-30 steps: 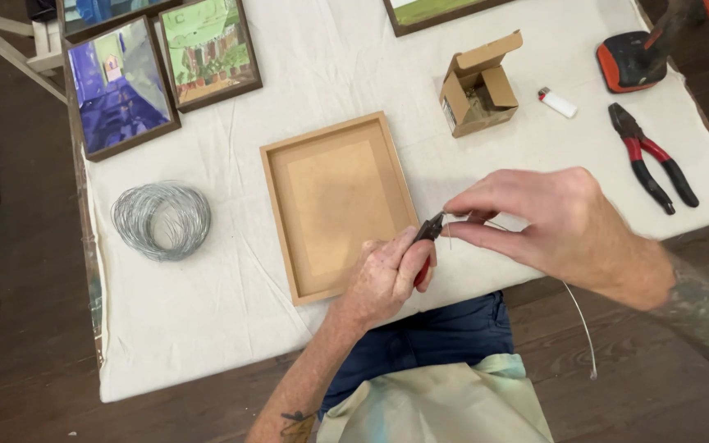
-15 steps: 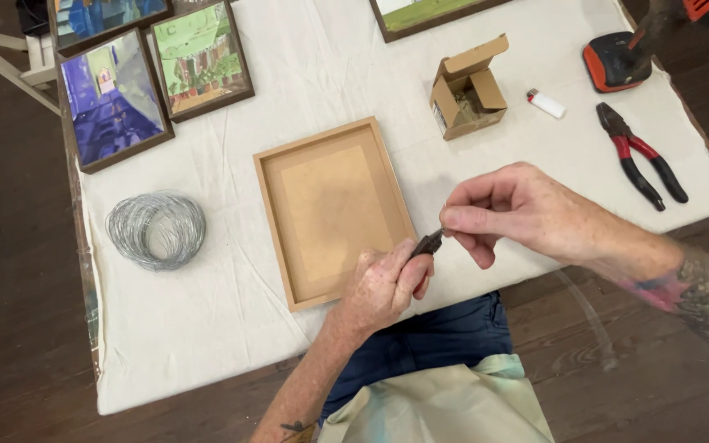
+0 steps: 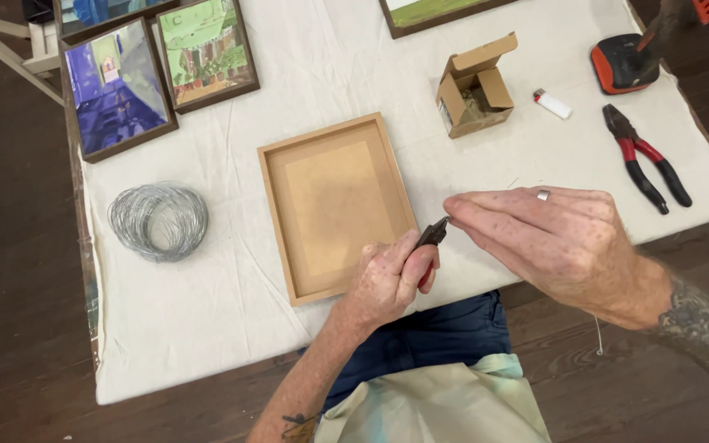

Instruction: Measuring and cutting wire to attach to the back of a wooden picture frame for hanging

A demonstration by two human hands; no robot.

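Okay, quick pass.
Left hand: left hand (image 3: pixel 387 279) fisted tight around small pliers (image 3: pixel 430 238), red grip peeking out under the fingers, dark nose pointing up-right.
Right hand: right hand (image 3: pixel 555 242) fingers pinched together at the plier tip, ring on one finger; likely pinching thin wire, but the wire at the pinch is too fine to see.
Wire: a thin strand (image 3: pixel 598 336) hangs below the right wrist over the floor; whether it runs up into the pinch, can't tell.
Location: pliers and pinch sit just off the right edge of the wooden frame (image 3: pixel 334 205), which lies back-up on the white cloth (image 3: pixel 207 328).
Handling: wire looks light, springy, slippery, kinks easily; best gripped close to the plier nose. Frame is stiff and light.
Nearby: wire coil (image 3: pixel 157 221) left of the frame, open cardboard box (image 3: pixel 473 86), white lighter (image 3: pixel 551 103), red-handled cutters (image 3: pixel 646 164), paintings (image 3: pixel 121 90) at top left.
Hidden: plier jaws covered by fingertips; box contents unclear; orange-black tool (image 3: pixel 621 61) cut off at the top right.
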